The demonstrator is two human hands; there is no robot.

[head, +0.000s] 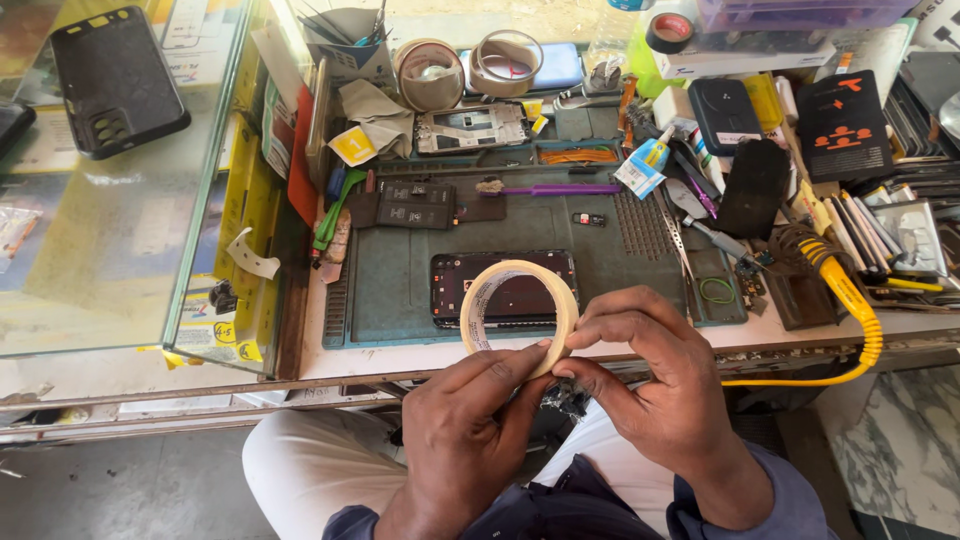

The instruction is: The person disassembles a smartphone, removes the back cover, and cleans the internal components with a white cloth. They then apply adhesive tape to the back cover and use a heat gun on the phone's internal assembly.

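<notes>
Both hands hold roll of beige tape (519,306) upright over front edge of bench (400,357), above lap. Left hand (465,425) in narrow pinching grip on lower rim of roll. Right hand (655,375) pinches roll at right side, small dark piece (566,397) tucked under its fingers. Just behind roll, opened phone frame (505,290) lies flat on green work mat (400,285). Purple brush (550,188) farther back on mat

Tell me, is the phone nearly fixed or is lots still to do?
Done: the phone frame lies opened on the green mat. In hand: both hands, left hand and right hand, pinch a tape roll. Left: loose black parts still lie apart from it.
</notes>
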